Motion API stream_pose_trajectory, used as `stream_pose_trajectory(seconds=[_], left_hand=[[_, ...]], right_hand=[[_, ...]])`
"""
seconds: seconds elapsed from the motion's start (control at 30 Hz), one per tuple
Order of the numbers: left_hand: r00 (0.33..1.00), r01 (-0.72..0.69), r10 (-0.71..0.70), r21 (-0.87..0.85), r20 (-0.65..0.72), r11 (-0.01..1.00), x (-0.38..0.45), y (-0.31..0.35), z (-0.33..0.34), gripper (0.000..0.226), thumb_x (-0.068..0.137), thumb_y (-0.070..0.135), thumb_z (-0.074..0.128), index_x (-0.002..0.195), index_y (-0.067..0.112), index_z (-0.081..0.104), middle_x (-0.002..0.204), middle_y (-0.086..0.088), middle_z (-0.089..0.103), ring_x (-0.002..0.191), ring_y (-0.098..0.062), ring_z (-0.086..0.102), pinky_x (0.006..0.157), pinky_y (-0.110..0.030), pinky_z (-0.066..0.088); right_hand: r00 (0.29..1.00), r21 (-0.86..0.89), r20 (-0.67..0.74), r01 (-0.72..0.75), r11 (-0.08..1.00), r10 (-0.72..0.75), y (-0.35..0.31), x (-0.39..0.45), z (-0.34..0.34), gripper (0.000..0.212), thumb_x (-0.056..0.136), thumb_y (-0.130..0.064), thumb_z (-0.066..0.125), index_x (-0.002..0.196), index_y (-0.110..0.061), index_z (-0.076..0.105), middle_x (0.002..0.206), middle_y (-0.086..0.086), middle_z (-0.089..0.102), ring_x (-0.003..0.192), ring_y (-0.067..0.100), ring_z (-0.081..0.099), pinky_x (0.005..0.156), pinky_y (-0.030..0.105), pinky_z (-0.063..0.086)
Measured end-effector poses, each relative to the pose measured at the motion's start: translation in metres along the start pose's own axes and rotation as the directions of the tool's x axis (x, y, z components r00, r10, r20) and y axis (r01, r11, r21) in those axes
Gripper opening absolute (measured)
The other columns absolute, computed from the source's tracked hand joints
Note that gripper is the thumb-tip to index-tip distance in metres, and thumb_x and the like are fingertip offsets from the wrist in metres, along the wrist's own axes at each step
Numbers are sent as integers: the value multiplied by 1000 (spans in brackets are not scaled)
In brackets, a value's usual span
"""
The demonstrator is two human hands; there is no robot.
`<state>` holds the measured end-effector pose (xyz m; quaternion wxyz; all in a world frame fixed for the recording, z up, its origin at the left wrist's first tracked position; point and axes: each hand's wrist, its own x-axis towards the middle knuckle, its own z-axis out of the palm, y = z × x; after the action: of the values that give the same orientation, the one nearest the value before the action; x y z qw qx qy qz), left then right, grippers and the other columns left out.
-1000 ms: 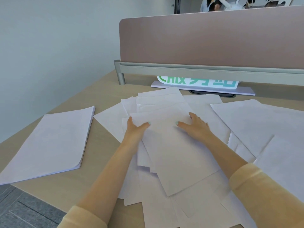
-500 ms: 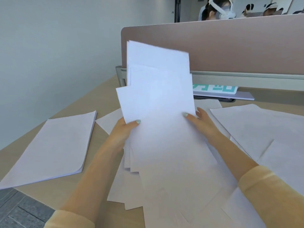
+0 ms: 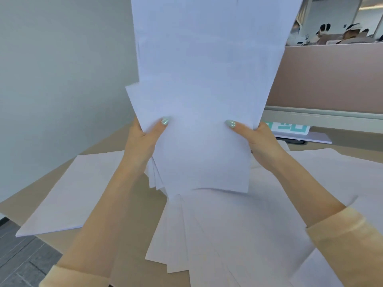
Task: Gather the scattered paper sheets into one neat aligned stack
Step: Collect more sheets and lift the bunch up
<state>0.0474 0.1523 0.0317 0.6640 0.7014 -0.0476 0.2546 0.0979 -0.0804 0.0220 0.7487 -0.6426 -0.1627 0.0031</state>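
Observation:
I hold a loose bundle of white paper sheets (image 3: 203, 83) upright in front of me, above the desk. My left hand (image 3: 145, 139) grips its left edge, thumb on the front. Its right edge is gripped by my right hand (image 3: 259, 141), thumb also on the front. The sheets are uneven, with staggered edges at the bottom left and top. Under the bundle, more sheets (image 3: 228, 235) lie fanned out on the wooden desk (image 3: 132, 262). A neat stack of paper (image 3: 68, 193) lies flat at the left of the desk.
More loose sheets (image 3: 339, 172) cover the desk's right side. A brown partition (image 3: 331, 77) with a grey rail closes the back. A green-and-white sign (image 3: 290, 129) lies under it. The wall is at the left, and the desk edge and floor (image 3: 18, 251) at bottom left.
Both hands have lifted the gathered sheets off the desk and tipped them upright, close to the camera. The bundle now hides most of the partition.

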Motion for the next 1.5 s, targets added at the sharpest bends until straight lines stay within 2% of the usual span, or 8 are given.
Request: stream_pose_trajectory(seconds=[0.17, 0.5, 0.67, 0.77, 0.97, 1.1, 1.23, 1.5], left_hand=[[1000, -13, 13, -46, 8, 999, 1, 2, -1, 55, 66, 49, 68, 117, 33, 57, 120, 11, 66, 109, -6, 64, 90, -28, 52], [996, 90, -89, -88, 14, 992, -4, -1, 4, 15, 93, 30, 53, 90, 32, 67, 84, 22, 74, 85, 2, 70, 71, -16, 54], [970, 230, -230, 19, 73, 973, -14, -31, -1, 7, 86, 39, 62, 90, 40, 67, 93, 24, 73, 93, 1, 68, 86, -30, 52], [947, 298, -308, 106, 91, 949, -30, -47, 2, 13, 88, 26, 63, 88, 39, 62, 84, 26, 72, 86, 6, 67, 74, -19, 53], [867, 434, -454, 134, 206, 891, -38, -45, 15, 21, 87, 25, 62, 107, 29, 64, 112, 4, 70, 104, -18, 67, 92, -37, 52], [822, 479, -509, 171, 257, 861, -56, -44, 31, 22, 92, 27, 53, 114, 27, 54, 103, 4, 69, 86, -15, 68, 69, -29, 56], [794, 524, -590, 328, 146, 786, -78, -58, 28, 31, 93, 32, 52, 118, 18, 40, 90, -1, 63, 70, -16, 66, 73, -34, 55], [785, 597, -619, 270, -6, 755, -103, -83, 14, 60, 89, 35, 57, 141, 26, 27, 141, 3, 40, 124, -21, 48, 107, -44, 40]], right_hand=[[1000, 20, 9, 6, 1000, -6, -2, 0, 1, 20, 85, -21, 67, 105, -24, 67, 99, -11, 75, 93, 9, 71, 74, 22, 56], [999, 29, -31, 42, 999, -41, -4, 1, 7, 6, 85, -24, 67, 81, -23, 72, 79, -12, 76, 76, 6, 73, 66, 21, 57], [995, 33, 12, -99, 995, 99, 23, -4, 2, 20, 82, -25, 69, 101, -22, 70, 100, -6, 76, 92, 12, 72, 78, 29, 57], [979, -103, 13, -199, 975, 201, 50, -12, -2, 25, 79, -24, 73, 104, -24, 69, 108, -2, 74, 97, 15, 71, 85, 33, 56], [967, -294, -155, -241, 925, 203, 46, -3, -18, 19, 80, -28, 74, 97, -20, 68, 83, -7, 68, 66, 6, 63, 50, 13, 50], [910, -547, -118, -393, 739, 396, 43, -6, -59, 39, 73, -40, 77, 106, -21, 68, 103, 1, 71, 92, 23, 67, 90, 38, 52], [796, -639, -79, -503, 582, 601, 56, -31, -83, 72, 48, -57, 85, 107, -18, 69, 104, 3, 73, 98, 25, 67, 95, 40, 50], [838, -728, -132, -445, 522, 530, 75, -54, -81, 39, 76, -21, 77, 112, -9, 65, 111, 10, 67, 94, 25, 62, 77, 29, 48]])
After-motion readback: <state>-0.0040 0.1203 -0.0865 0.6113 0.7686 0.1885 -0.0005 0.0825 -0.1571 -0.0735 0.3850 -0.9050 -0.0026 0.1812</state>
